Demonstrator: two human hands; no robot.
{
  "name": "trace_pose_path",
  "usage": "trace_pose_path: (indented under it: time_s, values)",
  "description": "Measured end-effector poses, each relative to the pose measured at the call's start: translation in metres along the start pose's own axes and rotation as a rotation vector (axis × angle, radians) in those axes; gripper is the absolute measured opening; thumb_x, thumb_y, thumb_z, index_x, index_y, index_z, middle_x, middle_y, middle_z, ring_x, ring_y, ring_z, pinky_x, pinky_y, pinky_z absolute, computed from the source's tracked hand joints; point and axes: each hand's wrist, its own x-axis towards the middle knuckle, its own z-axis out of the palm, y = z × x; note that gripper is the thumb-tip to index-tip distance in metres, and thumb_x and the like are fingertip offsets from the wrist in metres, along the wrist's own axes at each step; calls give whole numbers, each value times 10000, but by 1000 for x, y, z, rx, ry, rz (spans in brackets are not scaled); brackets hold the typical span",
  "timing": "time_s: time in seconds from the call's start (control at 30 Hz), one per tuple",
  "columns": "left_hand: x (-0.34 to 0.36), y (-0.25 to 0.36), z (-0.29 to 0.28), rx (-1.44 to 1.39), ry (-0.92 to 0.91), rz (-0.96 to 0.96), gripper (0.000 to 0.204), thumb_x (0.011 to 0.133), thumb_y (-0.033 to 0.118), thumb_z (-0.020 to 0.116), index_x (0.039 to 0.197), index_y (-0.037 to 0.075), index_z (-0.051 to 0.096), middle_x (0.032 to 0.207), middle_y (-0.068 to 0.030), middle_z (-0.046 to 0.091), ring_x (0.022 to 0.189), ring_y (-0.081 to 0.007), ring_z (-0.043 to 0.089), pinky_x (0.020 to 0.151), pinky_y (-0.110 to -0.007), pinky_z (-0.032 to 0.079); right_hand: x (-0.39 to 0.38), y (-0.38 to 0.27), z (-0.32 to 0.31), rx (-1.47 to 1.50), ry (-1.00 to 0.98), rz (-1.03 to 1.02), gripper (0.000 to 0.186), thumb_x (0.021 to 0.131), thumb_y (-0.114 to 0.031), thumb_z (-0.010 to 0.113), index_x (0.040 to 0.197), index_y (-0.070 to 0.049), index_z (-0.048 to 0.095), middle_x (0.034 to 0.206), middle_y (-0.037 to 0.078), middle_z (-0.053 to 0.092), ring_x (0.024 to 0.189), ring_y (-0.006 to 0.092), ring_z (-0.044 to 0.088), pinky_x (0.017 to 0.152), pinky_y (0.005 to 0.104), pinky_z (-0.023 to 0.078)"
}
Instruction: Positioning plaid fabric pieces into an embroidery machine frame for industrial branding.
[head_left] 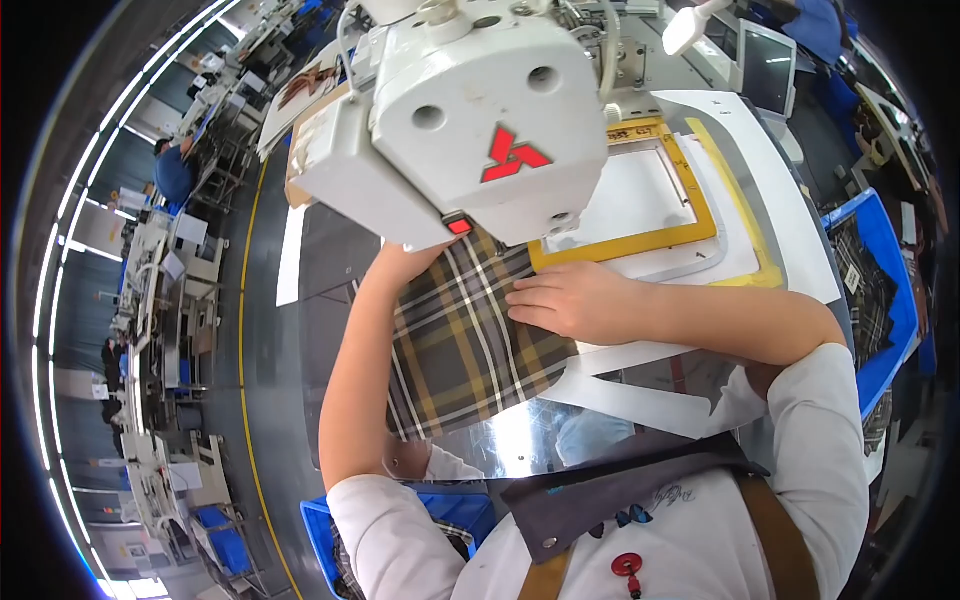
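Note:
A brown plaid fabric piece (460, 350) lies on the shiny metal bed (520, 445) of a large white sewing machine (470, 110). My right hand (565, 300) rests flat on the fabric's right edge, fingers together and pointing left. My left hand (405, 262) reaches to the fabric's far left corner, under the machine head; its fingers are mostly hidden by the machine. Just beyond the fabric sits a yellow-framed clamp template (650, 200) with a white sheet inside.
A blue bin (895, 300) with more plaid pieces stands at the right. Another blue bin (330, 530) sits low at my left. White paper strips (640, 395) lie on the bed near my chest. Rows of workstations and a seated person (172, 170) fill the left aisle.

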Motion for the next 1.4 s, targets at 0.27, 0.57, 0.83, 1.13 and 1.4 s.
trace_pose_path:
  time_s: [0.27,0.57,0.83,1.13,1.4]
  values:
    - [-10,34,-34,200,-233,-108,574,671,360,834,1136,84,640,1069,-91,668,983,-242,611,886,-352,488,-42,-18,-25,-159,-33,165,357,801,-104,551,1140,1,589,1185,149,609,1101,269,588,893,351,495]
    - [7,-40,22,88,242,233,274,813,141,679,1069,48,650,1002,-124,676,937,-298,629,822,-382,496,-114,-17,-84,-263,-27,525,292,761,-50,573,1049,-51,620,992,92,595,892,266,598,770,344,470]
    - [30,-13,52,146,253,254,278,810,127,677,1071,38,644,1008,-128,670,940,-294,624,825,-381,493,-139,43,-105,147,231,1100,71,812,-27,536,860,-28,589,845,106,622,860,292,604,761,357,475]
    - [0,-34,28,241,290,221,282,806,112,674,1073,27,638,1014,-132,665,943,-290,619,829,-380,490,-115,46,-87,73,361,783,124,814,17,556,911,-53,590,978,83,629,954,259,594,865,345,453]
    - [4,-26,33,311,330,209,287,803,98,672,1075,16,632,1020,-137,659,945,-286,615,832,-379,487,-132,76,-89,184,416,1086,96,839,-48,588,935,-54,592,1016,82,642,988,229,591,890,323,440]
